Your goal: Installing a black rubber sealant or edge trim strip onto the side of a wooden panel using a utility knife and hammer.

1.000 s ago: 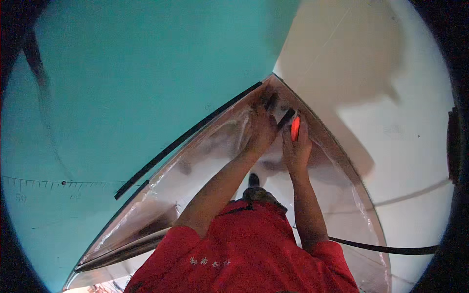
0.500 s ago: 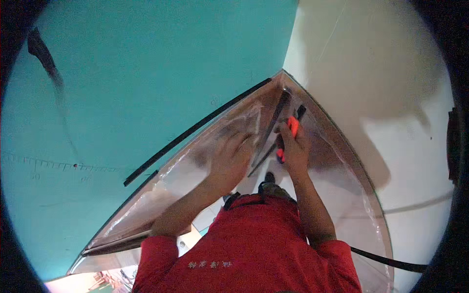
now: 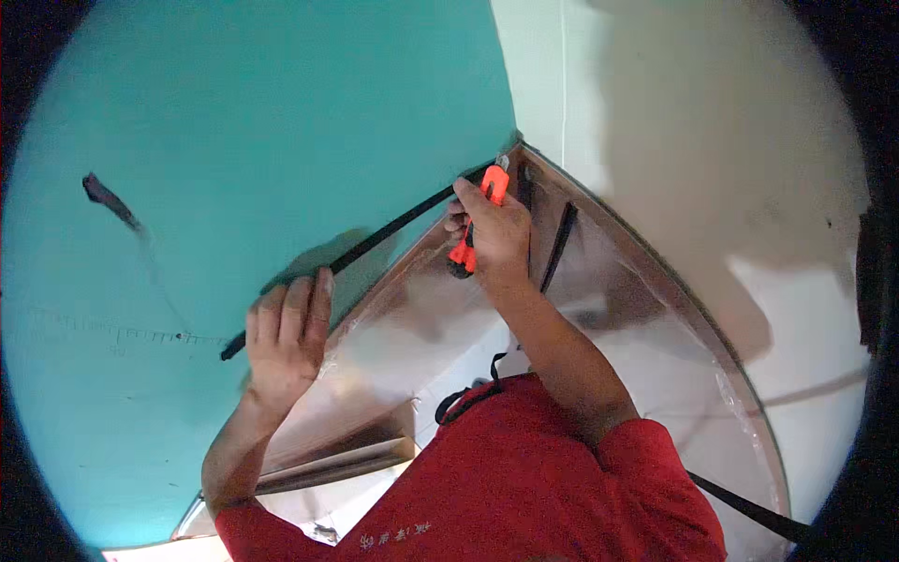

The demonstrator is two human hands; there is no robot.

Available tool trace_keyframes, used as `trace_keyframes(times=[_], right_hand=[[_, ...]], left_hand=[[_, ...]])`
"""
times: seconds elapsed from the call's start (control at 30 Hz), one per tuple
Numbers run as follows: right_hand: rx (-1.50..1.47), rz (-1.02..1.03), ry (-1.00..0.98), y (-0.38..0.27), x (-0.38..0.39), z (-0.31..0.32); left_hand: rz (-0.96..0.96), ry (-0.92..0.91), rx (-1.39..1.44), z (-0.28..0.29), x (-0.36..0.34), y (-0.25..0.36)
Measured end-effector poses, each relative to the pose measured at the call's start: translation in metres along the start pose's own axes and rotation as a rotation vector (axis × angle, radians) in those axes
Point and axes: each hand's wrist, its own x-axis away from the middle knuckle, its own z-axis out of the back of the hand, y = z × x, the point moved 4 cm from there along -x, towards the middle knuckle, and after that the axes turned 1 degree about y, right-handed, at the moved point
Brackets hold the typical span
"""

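My right hand (image 3: 487, 225) grips an orange utility knife (image 3: 494, 183), its metal tip at the upper end of a long black strip (image 3: 393, 227) on the teal panel. Lower on that strip, my left hand (image 3: 286, 337) has its curled fingers over it, gripping or pinning it against the panel. Below the strip is a pointed brown-rimmed frame (image 3: 655, 272) lined with clear film. A shorter black strip (image 3: 562, 239) lies inside the frame near its point.
A teal board (image 3: 234, 112) fills the upper left, with a drawn scale and a dark smudge. A cream surface (image 3: 712, 140) lies at the right. Another dark strip (image 3: 749, 506) runs at lower right; a dark object (image 3: 866, 281) sits at the far right edge.
Both hands have left the frame's interior for the black strip along the teal board: my left hand moved left, my right hand with the knife moved up and left.
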Motion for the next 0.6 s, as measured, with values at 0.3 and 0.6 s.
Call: trace_keyframes(times=[0.3, 0.6], right_hand=[[-0.015, 0.051, -0.028, 0.005, -0.009, 0.005], [-0.041, -0.103, -0.112, -0.011, 0.018, -0.011]], left_hand=[[-0.095, -0.250, -0.105, 0.011, -0.013, 0.000], [-0.176, -0.240, -0.111, 0.046, 0.013, -0.034]])
